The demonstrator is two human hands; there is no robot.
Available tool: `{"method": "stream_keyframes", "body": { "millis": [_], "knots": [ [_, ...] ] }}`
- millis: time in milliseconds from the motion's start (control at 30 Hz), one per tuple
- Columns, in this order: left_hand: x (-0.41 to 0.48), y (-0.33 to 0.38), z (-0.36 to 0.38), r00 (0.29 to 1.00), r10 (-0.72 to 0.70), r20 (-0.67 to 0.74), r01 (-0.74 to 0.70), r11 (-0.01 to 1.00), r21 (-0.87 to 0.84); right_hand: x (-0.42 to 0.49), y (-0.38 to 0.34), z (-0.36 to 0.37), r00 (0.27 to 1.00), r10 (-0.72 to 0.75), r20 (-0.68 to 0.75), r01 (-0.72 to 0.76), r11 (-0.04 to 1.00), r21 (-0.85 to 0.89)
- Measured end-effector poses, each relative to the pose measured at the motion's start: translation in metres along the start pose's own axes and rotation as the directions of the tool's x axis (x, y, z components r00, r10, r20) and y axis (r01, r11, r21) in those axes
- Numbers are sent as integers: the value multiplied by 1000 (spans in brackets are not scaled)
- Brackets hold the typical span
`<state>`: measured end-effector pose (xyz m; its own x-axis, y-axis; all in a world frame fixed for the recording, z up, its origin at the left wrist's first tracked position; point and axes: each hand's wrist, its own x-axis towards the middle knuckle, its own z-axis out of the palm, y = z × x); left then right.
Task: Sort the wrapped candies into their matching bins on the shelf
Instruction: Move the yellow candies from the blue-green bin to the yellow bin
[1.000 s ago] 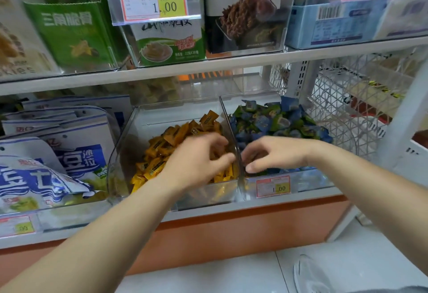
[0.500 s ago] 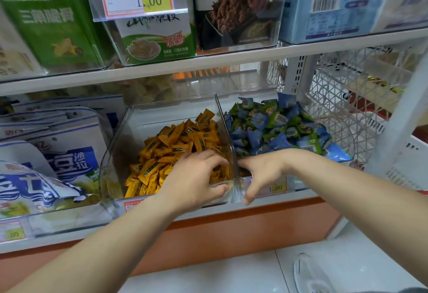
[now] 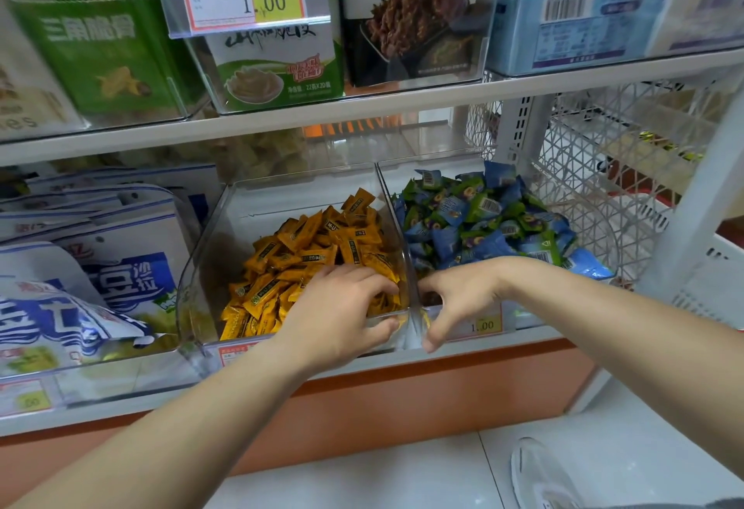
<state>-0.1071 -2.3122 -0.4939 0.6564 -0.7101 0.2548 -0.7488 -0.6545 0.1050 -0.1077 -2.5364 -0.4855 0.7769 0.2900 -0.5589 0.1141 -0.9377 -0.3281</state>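
Note:
Two clear bins stand side by side on the lower shelf. The left bin (image 3: 201, 267) holds several yellow wrapped candies (image 3: 314, 251). In the right bin (image 3: 523, 315) is a heap of blue and green wrapped candies (image 3: 475, 222). My left hand (image 3: 346, 315) grips the left bin's front wall, fingers inside on the yellow candies, thumb outside. My right hand (image 3: 455, 299) curls over the right bin's front wall next to the divider, thumb hanging down the outside. I cannot tell whether either hand also holds a candy.
Blue and white snack bags (image 3: 80, 267) fill the shelf to the left. A white wire basket (image 3: 596, 194) and a white upright post (image 3: 692, 218) stand close on the right. The upper shelf (image 3: 362, 110) hangs low over the bins. My shoe (image 3: 539, 476) is on the floor below.
Both hands drew back from on top of the candy piles to the front walls of the two bins and took hold there. More of both piles shows now.

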Motion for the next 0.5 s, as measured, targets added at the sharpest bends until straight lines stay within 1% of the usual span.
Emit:
{"method": "stream_keyframes", "body": {
  "millis": [100, 200, 300, 367, 433, 500],
  "knots": [
    [0, 0, -1, 1000, -1, 8, 1, 1000, 0, -1, -2, 0, 999, 19, 39, -17, 998, -54],
    [0, 0, -1, 1000, 2, 11, -2, 1000, -2, -2, -4, 1, 1000, 16, 5, -15, 1000, -22],
    [2, -1, -1, 1000, 7, 9, -7, 1000, -5, -6, -3, 2, 996, -20, -84, 20, 1000, 1],
    [3, -1, -1, 1000, 8, 11, -8, 1000, -20, -11, 1, 2, 985, -92, -148, 100, 994, 48],
    [4, -2, -3, 1000, 10, 10, -9, 999, -44, -17, 7, 2, 959, -149, -241, 187, 972, 140],
    [5, -2, -5, 1000, 3, 11, -2, 997, -72, -22, 11, 4, 922, -176, -346, 270, 931, 246]
  ]
}}
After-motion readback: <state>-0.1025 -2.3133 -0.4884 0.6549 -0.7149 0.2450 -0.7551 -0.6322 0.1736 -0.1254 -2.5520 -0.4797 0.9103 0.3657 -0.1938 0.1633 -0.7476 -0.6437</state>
